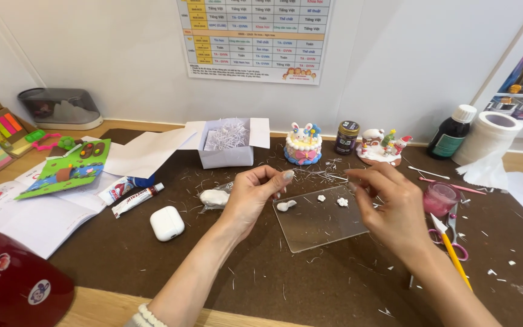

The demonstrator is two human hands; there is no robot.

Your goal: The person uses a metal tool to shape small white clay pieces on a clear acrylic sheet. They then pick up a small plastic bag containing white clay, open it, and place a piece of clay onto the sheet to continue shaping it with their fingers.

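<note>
My left hand (253,197) hovers over the brown mat (310,284), fingers curled with thumb and fingertips pinched together; whether a bit of clay sits between them I cannot tell. My right hand (391,209) is over the right edge of a clear acrylic sheet (319,227), fingers bent and pinched near a small white clay flower (342,201). Two more small white clay pieces (286,206) lie on the sheet. A lump of white clay in a plastic bag (214,197) lies just left of my left hand.
A white earbud case (166,223), glue tubes (135,199), an open white box of paper shreds (228,145), a bunny cake figure (302,145), a dark jar (347,137), a snowy house figure (382,146), a pink cup (440,198), scissors and a yellow craft knife (452,248), a tape roll (491,136).
</note>
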